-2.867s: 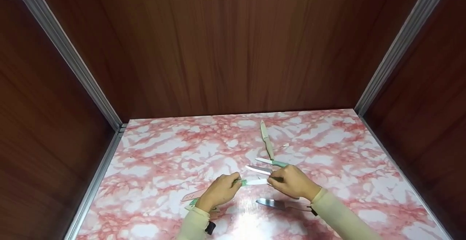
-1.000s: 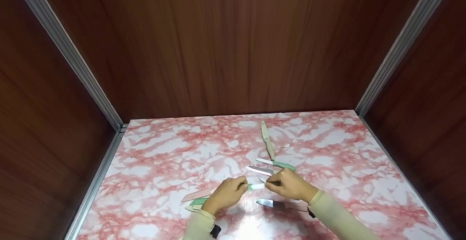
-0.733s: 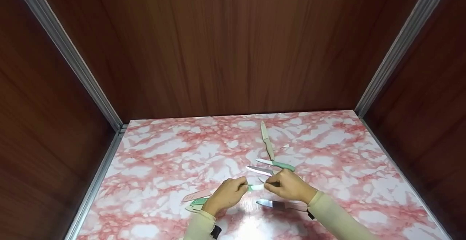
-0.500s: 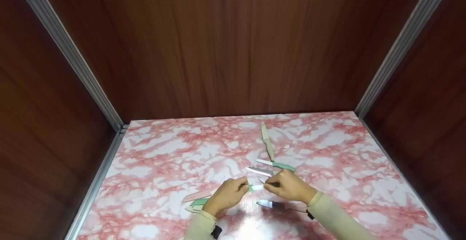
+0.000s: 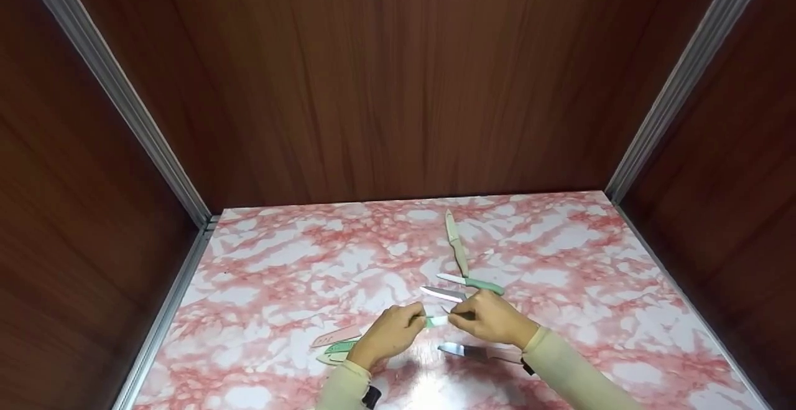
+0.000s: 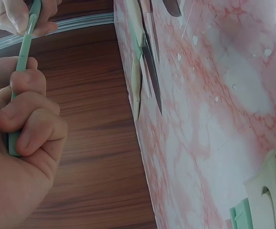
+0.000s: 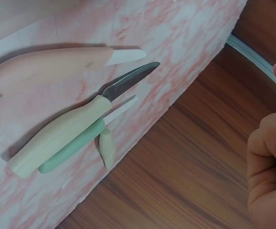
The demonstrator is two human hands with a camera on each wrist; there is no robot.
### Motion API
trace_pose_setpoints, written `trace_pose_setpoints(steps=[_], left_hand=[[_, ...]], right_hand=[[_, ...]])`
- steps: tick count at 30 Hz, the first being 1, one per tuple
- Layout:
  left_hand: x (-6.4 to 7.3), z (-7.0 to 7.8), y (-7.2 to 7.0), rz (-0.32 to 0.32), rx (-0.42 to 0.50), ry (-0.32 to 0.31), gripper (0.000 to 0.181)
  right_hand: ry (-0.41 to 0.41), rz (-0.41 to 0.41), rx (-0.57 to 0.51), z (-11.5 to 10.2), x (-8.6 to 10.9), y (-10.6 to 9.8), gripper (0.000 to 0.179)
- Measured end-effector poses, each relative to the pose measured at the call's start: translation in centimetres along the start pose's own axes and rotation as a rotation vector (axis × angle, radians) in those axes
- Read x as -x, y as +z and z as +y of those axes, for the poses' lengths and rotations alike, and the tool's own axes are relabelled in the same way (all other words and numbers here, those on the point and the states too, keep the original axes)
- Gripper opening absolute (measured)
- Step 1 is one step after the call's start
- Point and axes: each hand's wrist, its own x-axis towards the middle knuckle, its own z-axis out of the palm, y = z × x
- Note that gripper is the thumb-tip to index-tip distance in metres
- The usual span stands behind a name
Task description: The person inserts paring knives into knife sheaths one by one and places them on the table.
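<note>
Between my hands is a small knife point(image 5: 439, 320) with a green handle, its pale blade partly inside a green knife sheath point(image 6: 22, 55). My left hand point(image 5: 388, 333) grips the sheath, fingers curled round it in the left wrist view. The knife's handle is in my right hand point(image 5: 494, 318), which hides most of it. Beyond that hand lie a cream-handled knife point(image 7: 61, 133) with a grey blade and another green-handled knife point(image 5: 485, 285). A pink-handled knife point(image 7: 52, 69) lies nearer to me. Left of my left hand are a pink sheath point(image 5: 336, 336), a green sheath point(image 5: 342, 347) and a cream sheath point(image 5: 333, 358).
A cream knife point(image 5: 460, 257) lies farther back, pointing at the rear wall. The pink-and-white marbled table point(image 5: 267, 285) is bounded by brown wood-look panels point(image 5: 398, 86) with metal corner posts point(image 5: 124, 99). A small pale scrap point(image 5: 489, 251) lies near the cream knife.
Less of the knife's blade shows outside the sheath than 2.9 seconds ago, and the hands are closer together. Over the last half second the visible part of the blade has shortened slightly more.
</note>
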Motion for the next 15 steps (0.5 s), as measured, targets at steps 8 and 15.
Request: trace_pose_setpoints(steps=[8,15], left_hand=[[0.02,0.0,0.24,-0.014,0.008,-0.022,0.021],[-0.03,-0.05,0.33,0.017,0.001,-0.003,0.021]], right_hand=[[0.02,-0.017,0.002,-0.05,-0.02,0.16,0.035],[0.055,-0.02,-0.007,-0.03,-0.09,0.24,0.027]])
